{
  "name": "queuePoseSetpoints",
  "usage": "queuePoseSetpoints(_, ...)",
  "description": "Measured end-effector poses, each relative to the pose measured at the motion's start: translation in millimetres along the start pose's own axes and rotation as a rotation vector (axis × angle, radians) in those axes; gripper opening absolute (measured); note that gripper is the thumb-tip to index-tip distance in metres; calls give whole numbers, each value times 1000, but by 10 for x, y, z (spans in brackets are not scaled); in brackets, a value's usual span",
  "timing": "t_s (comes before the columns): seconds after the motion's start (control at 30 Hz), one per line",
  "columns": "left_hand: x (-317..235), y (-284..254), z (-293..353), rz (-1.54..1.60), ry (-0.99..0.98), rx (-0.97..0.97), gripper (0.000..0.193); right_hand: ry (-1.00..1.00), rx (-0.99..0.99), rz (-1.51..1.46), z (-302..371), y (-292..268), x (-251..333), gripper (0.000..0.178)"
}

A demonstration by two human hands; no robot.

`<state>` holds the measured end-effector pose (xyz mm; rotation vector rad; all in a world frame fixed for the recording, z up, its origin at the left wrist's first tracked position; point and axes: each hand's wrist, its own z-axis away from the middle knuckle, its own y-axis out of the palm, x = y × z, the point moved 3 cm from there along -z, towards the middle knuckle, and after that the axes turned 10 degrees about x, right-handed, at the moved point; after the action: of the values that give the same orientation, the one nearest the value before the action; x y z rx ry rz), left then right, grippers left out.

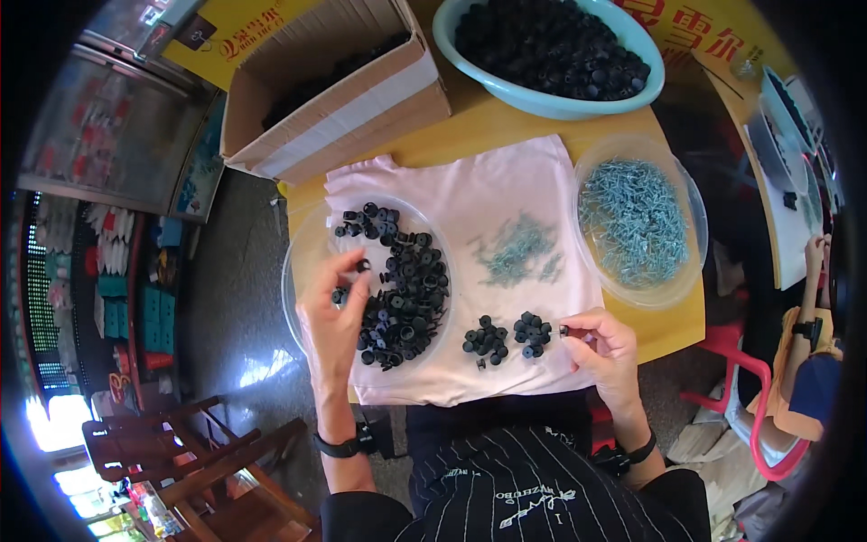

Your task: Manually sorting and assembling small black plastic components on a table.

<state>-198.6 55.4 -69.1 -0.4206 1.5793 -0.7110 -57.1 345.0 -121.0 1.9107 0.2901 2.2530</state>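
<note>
My left hand (332, 303) is over a clear round dish (298, 289) of loose black plastic caps (417, 271). Its thumb and forefinger pinch one small black cap (363, 266). At the cloth's near right, my right hand (603, 348) holds a small dark part (564, 331) between thumb and fingertips; its exact kind is too small to tell. Beside that hand, two small heaps of black parts (533, 334) sit on the pink cloth (452, 194). Farther back on the cloth lies a loose spread of small silvery screws (519, 253).
A clear round tub (697, 221) full of screws stands at the right. Behind the cloth are an open cardboard box (361, 117) and a pale blue basin (515, 101) heaped with black parts. A wooden chair (235, 488) is at lower left; another person's arm (813, 280) shows far right.
</note>
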Motion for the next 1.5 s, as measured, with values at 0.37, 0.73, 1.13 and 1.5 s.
queuePoseSetpoints(0.37, -514, 794, 695, 1227, 93, 330, 26, -131, 2, -9, 163, 192, 230, 21)
queuePoseSetpoints(0.73, -704, 1026, 982, 1295, 129, 352, 23, -357, 191, -150, 232, 459, 390, 20)
queuePoseSetpoints(1.13, -718, 1128, 1036, 1348, 128, 359, 23, -102, 184, -323, 253, 335, 368, 23)
queuePoseSetpoints(1.5, -688, 1139, 853, 1341, 48, 378, 23, -26, 173, -550, 53, 266, 157, 23)
